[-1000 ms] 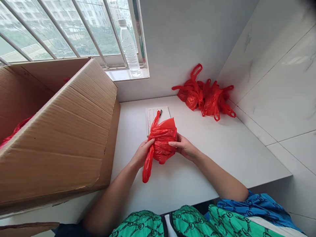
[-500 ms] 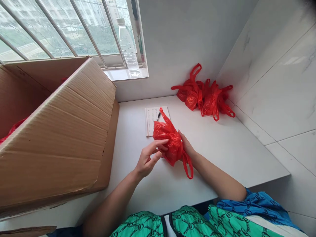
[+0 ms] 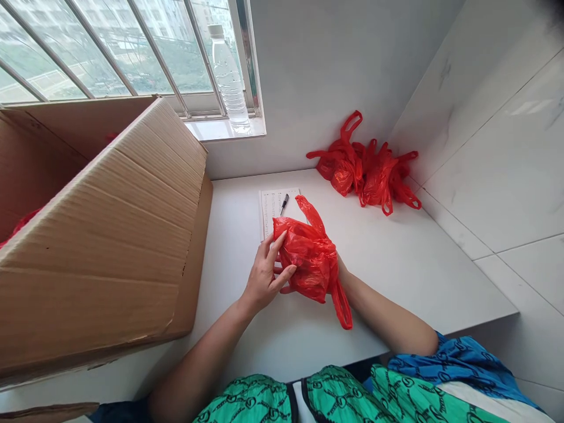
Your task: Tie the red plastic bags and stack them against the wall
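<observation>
Water bottle (image 3: 231, 88) just chilling at the sill's (image 3: 205, 130) right end, pen (image 3: 284, 203) on some paper (image 3: 268, 207) near the surface's (image 3: 409, 276) back edge.

Bright green fabric garment (image 3: 255, 396), black chain-like print; white fabric strip (image 3: 302, 402) edged black, at front; blue fabric right sleeve (image 3: 462, 359), dark print; dark navy left sleeve (image 3: 123, 411)

The camera is on the head of the person (image 3: 259, 399), looking forward and down. It is quite near the left hand (image 3: 262, 275) and right hand (image 3: 342, 271), with the window (image 3: 145, 50) at top left.
</observation>
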Demonstrator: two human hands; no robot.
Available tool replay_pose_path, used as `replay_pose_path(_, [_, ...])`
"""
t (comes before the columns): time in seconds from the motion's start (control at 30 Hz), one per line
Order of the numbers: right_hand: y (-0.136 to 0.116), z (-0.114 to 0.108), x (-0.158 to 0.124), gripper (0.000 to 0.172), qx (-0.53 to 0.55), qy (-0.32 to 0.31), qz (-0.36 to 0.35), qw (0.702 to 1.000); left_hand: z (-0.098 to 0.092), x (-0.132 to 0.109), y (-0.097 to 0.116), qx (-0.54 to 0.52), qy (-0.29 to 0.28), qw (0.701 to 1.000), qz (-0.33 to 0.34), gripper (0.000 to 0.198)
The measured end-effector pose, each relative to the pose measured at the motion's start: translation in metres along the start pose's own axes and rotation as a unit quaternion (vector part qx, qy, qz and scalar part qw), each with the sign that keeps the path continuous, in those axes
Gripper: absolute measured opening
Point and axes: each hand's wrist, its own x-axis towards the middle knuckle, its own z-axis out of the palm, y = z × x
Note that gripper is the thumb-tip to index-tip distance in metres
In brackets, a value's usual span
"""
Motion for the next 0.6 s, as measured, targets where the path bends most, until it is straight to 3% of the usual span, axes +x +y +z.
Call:
replay_pose_path(0.07, [-0.0005, -0.0018, -0.0019, 0.068, 0.154, -0.067, 0.065, 0.984, 0.0005, 0.0001, -0.0014, -0.022, -0.007, 1.0, -0.005, 0.066])
replay_pose_path(0.13, [-0.0017, -0.0038, -0.0042, 0.067, 0.231, -0.082, 0.081, 0.966, 0.0009, 0.0007, -0.0011, -0.052, -0.011, 0.999, -0.01, 0.065])
replay_pose_path(0.3, [-0.0016, -0.0061, -0.0043, 0.061, 0.246, -0.067, 0.083, 0.963, 0.0026, 0.0011, 0.0018, -0.093, -0.012, 0.995, -0.017, 0.059])
replay_pose_path(0.6, [0.0007, -0.0088, -0.0039, 0.059, 0.276, -0.078, 0.087, 0.954, 0.0017, 0.0019, -0.0038, -0.077, -0.013, 0.997, -0.014, 0.055])
